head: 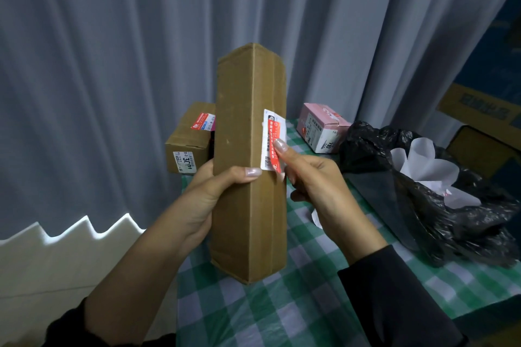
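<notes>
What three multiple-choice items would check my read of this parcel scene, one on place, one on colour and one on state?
1. Where does the pink box stand?
A) on the checked tablecloth, right of the tall cardboard box
B) inside a bag
C) on the floor

2. What colours is the label on the tall cardboard box?
A) blue and yellow
B) red and white
C) all black

3. What is the right hand doing?
A) lying flat on the table
B) holding scissors
C) pinching the label

Answers:
1 A: the pink box sits on the green-and-white cloth, beyond the right hand.
2 B: the label shows red print on white.
3 C: the thumb lies on the label's edge with fingers behind it, while the left hand grips the box upright.
</notes>
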